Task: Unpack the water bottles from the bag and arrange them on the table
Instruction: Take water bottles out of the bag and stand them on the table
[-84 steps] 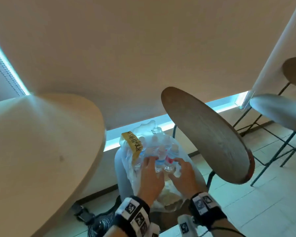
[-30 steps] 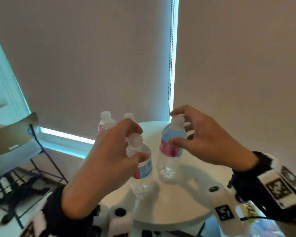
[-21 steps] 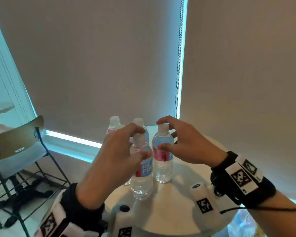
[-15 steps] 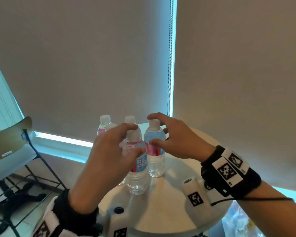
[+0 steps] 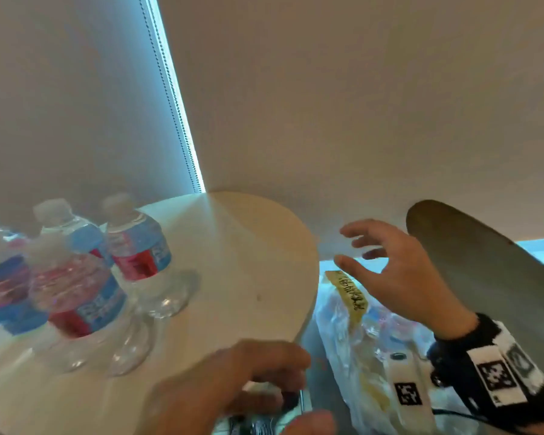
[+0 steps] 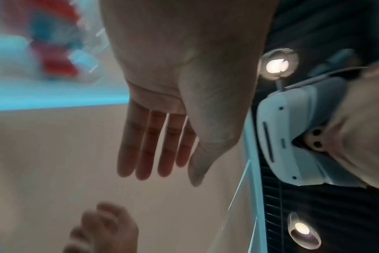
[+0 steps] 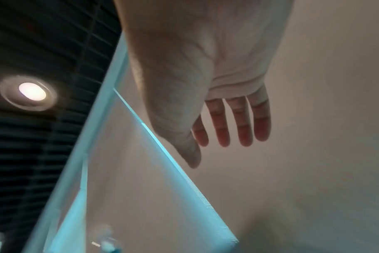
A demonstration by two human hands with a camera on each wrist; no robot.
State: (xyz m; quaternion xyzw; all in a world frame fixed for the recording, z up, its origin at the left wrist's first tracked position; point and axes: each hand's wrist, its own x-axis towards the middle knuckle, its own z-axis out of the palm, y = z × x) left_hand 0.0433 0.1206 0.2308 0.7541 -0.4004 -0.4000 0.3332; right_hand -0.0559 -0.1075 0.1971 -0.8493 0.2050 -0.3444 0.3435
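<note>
Several clear water bottles (image 5: 139, 246) with red and blue labels stand upright in a cluster on the left of the round pale table (image 5: 242, 255). One shows as a blur (image 6: 54, 51) in the left wrist view. The clear plastic bag (image 5: 352, 337) with a yellow tag sits below the table's right edge, with more bottles dimly visible inside. My right hand (image 5: 358, 249) hovers above the bag, fingers spread and empty (image 7: 212, 152). My left hand (image 5: 299, 387) is low over the table's near edge, fingers straight and holding nothing (image 6: 167, 176).
A dark brown round chair seat (image 5: 484, 271) tilts up just right of the bag, close behind my right hand. Roller blinds with a bead cord (image 5: 170, 98) hang behind the table. The right half of the tabletop is bare.
Both hands have let go of the two bottles, which now stand on the table. The hands and my view have swung right and down toward the bag.
</note>
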